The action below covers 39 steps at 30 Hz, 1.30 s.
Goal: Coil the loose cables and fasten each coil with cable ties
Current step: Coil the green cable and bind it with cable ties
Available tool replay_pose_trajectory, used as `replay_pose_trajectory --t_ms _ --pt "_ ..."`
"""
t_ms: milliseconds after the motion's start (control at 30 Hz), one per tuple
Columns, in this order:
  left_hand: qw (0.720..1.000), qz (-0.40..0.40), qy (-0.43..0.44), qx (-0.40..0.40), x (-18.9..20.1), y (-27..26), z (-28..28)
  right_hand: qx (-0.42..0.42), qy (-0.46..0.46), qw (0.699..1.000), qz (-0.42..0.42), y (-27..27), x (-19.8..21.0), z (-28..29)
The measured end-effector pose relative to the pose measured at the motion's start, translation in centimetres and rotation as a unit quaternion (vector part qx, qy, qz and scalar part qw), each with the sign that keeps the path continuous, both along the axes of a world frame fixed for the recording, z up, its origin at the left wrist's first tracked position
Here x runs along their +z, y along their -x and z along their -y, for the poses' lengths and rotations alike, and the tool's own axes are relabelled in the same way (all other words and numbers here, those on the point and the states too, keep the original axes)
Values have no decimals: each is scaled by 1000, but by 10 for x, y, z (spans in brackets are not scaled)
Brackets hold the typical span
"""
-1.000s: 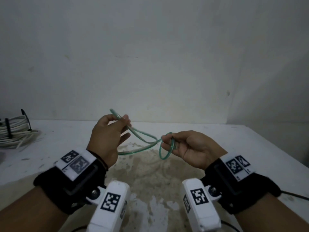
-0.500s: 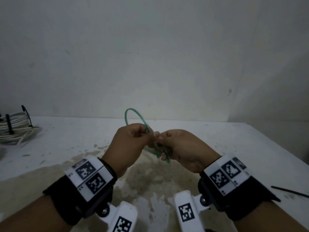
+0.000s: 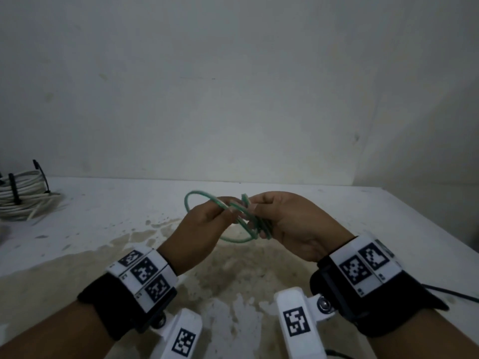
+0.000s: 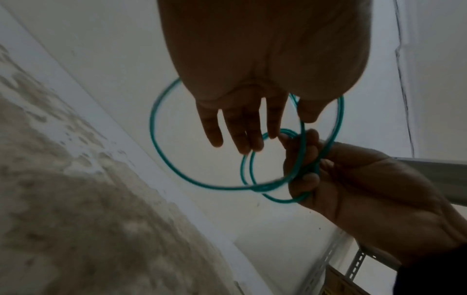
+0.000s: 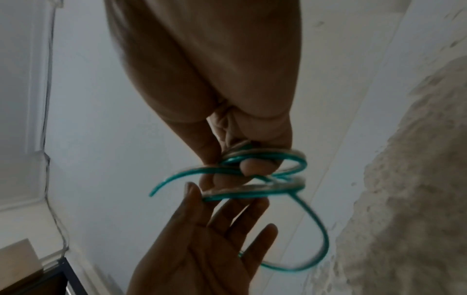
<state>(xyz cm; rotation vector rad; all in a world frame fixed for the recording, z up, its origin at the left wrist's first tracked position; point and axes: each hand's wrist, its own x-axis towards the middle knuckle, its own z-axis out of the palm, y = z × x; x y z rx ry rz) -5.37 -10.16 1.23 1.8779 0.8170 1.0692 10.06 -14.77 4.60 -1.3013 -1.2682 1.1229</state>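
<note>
A thin green cable (image 3: 234, 239) is held above the stained white table (image 3: 103, 216). My right hand (image 3: 290, 224) pinches a small coil of several loops between thumb and fingers; the right wrist view shows the loops (image 5: 278, 155) stacked at the fingertips. My left hand (image 3: 204, 224) is just left of it. Its fingers (image 4: 240, 129) are straight, and a wider loose loop (image 4: 156, 139) runs round them. In the right wrist view the left hand's thumb (image 5: 192, 191) touches the cable.
A white cable coil (image 3: 20, 195) bound with black ties lies at the table's far left. A black tie or cord (image 3: 451, 292) lies on the table by my right wrist. A plain wall stands close behind the table.
My hands came together from about a hand's width apart. The long slack strand between them has become a new loop at the right hand's coil. The left hand's fingers have straightened.
</note>
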Motion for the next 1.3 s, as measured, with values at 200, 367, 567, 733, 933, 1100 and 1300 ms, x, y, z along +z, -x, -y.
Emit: replay_pose_trajectory --t_ms 200,367,567,733,933,1100,1300 --pt "991 13 -73 113 0 -7 -6 -9 -20 998 55 5 -1 5" --pt "997 34 2 68 10 -7 -3 -54 -56 991 105 7 -3 4" --pt "989 112 -15 97 7 -12 0 -16 -56 992 112 4 -2 4" --pt "989 111 -35 93 -1 -13 0 -46 -72 993 84 4 -2 4" --pt "982 -160 -100 -11 -29 1 -11 -96 -73 992 -26 -12 7 1" --pt "926 -261 -273 -6 -15 3 -22 -57 -61 986 -147 -23 19 7" --pt "853 -298 -426 34 8 7 -43 -46 -84 960 -262 -26 36 16"
